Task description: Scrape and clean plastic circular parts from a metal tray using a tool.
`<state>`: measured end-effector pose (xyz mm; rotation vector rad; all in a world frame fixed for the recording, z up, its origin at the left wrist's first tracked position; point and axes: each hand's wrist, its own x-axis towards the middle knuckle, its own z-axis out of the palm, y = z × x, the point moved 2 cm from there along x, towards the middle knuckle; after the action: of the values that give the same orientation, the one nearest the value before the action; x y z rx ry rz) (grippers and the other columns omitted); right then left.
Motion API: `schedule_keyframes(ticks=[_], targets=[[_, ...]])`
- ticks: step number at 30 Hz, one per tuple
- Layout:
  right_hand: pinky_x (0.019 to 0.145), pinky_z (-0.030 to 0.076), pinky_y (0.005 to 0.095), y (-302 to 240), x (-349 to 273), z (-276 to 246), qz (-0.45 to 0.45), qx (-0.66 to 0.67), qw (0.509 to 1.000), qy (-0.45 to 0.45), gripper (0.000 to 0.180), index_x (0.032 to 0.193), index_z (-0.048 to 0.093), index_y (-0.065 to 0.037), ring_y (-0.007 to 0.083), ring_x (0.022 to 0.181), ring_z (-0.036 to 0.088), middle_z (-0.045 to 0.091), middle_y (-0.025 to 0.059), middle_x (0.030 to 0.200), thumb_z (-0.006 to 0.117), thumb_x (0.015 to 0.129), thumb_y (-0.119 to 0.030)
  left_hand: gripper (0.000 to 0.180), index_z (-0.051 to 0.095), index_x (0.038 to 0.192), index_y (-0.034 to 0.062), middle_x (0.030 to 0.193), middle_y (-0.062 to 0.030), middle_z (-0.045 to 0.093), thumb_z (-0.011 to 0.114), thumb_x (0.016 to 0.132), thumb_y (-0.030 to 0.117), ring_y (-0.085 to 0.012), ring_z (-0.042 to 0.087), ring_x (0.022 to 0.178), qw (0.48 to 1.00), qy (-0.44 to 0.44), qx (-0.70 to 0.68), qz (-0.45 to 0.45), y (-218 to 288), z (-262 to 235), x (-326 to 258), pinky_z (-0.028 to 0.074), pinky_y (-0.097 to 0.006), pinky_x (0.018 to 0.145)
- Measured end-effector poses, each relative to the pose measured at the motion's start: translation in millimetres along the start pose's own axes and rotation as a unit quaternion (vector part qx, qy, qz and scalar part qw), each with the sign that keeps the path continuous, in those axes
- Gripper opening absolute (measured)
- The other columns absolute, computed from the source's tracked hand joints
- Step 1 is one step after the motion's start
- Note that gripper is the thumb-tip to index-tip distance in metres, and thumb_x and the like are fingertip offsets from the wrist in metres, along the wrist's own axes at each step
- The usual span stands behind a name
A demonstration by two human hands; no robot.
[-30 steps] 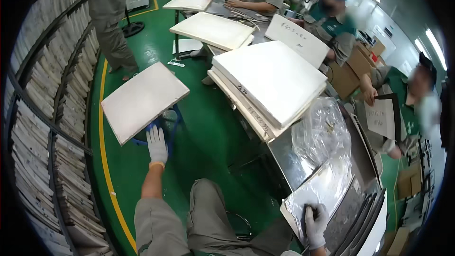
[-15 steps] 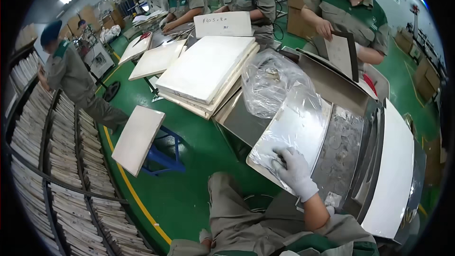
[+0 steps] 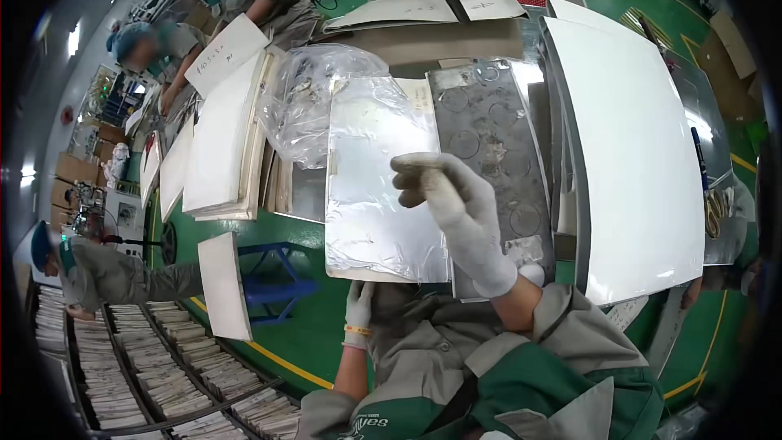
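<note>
Silvery and film-covered, the board (image 3: pixel 375 187) lies before me on the counter (image 3: pixel 306 194). My right hand (image 3: pixel 472 228) is over its 4 o'clock side, fingers curled; I cannot tell whether they pinch anything. My left hand (image 3: pixel 358 311) is at its 6 o'clock edge, grip unclear. A clear bag (image 3: pixel 308 106) lies toward 11, a dark plate (image 3: pixel 509 171) at 3, a white panel (image 3: pixel 635 155) beyond.

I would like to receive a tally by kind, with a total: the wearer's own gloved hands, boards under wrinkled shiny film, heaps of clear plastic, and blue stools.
Left hand and right hand, both gloved: 2
Film-covered board: 1
Heap of clear plastic: 1
Blue stool: 1
Total: 5
</note>
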<state>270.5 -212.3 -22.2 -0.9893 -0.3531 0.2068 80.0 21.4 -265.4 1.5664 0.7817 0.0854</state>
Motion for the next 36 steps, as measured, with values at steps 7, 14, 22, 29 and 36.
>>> schedule_keyframes(ticks=[7,14,22,29,36], targets=[[0.075,0.051,0.0271,-31,-41,-10,-0.114,-0.025,0.992,0.037,0.026,0.107,0.063,0.004,0.0138,0.087,0.062,0.066,0.0098,0.097,0.044,0.097,-0.011,0.070,0.029,0.145,-0.0023,0.138,-0.0127,0.045,0.064,0.088,0.017,-0.0196,0.043,0.125,0.867,-0.489,-0.059,-0.067,84,95,-69,0.035,-0.033,0.105],[0.076,0.050,0.0334,-11,-85,-31,-0.141,-0.471,0.868,-0.068,0.025,0.101,0.069,-0.005,0.0251,0.085,0.064,0.066,0.0103,0.090,0.063,0.077,0.000,0.038,0.056,0.125,0.0022,0.111,-0.0014,0.060,0.052,0.099,0.029,-0.0110,0.056,0.101,0.929,-0.365,-0.009,0.054,93,119,-52,0.047,-0.026,0.084],[0.094,0.045,0.0370,23,-134,-98,-0.073,-0.555,0.809,0.179,0.029,0.115,0.061,-0.001,0.0326,0.109,0.056,0.056,0.0164,0.118,0.061,0.086,-0.005,0.033,0.067,0.090,-0.0005,0.085,-0.0047,0.066,0.054,0.097,0.029,-0.0138,0.063,0.077,0.941,-0.206,-0.262,-0.061,108,124,-21,0.051,-0.027,0.071],[0.095,0.042,0.0420,50,-120,-102,-0.115,-0.630,0.748,0.173,0.028,0.114,0.062,-0.009,0.0316,0.107,0.053,0.057,0.0107,0.115,0.055,0.087,-0.013,0.062,0.040,0.140,0.0051,0.137,-0.0161,0.048,0.038,0.098,0.050,-0.0317,0.050,0.120,0.834,-0.392,-0.368,-0.122,74,107,4,0.038,-0.046,0.104],[0.094,0.042,0.0416,61,-128,-103,-0.112,-0.679,0.692,0.219,0.028,0.113,0.061,-0.019,0.0263,0.109,0.050,0.056,0.0037,0.113,0.057,0.086,-0.025,0.032,0.058,0.117,0.0133,0.130,-0.0095,0.052,0.045,0.094,0.031,-0.0299,0.043,0.128,0.242,-0.370,0.570,0.692,-68,141,84,0.027,-0.051,0.109]])
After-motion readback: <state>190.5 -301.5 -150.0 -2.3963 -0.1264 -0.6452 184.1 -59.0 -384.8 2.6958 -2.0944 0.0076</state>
